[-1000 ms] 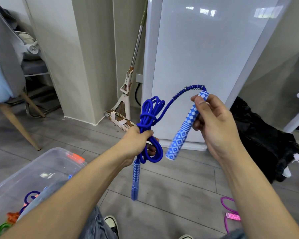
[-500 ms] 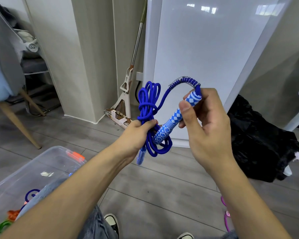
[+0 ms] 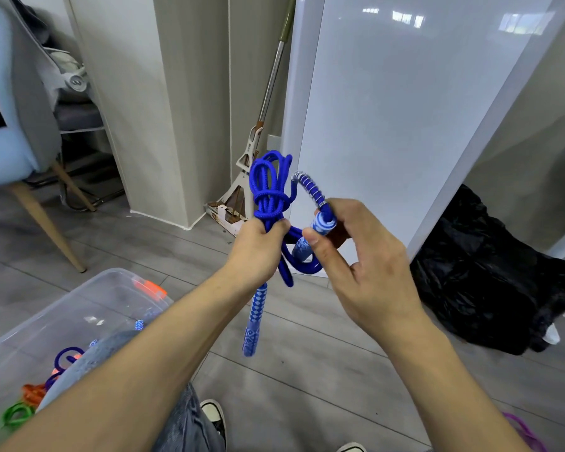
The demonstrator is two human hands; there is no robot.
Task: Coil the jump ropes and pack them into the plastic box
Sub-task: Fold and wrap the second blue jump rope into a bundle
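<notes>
- Left hand (image 3: 258, 246) grips coiled blue jump rope (image 3: 269, 190), frame centre; one handle (image 3: 253, 321) dangles below.
- Right hand (image 3: 362, 265) pinches other handle (image 3: 320, 226).
- Plastic box (image 3: 111, 282) lower left.

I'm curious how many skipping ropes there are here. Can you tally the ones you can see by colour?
Blue braided rope held in the hands: 1
Dark blue rope in the clear plastic box: 1
Orange rope in the box: 1
Green rope in the box: 1
Purple rope on the floor: 1
Total: 5, partly hidden.
</notes>
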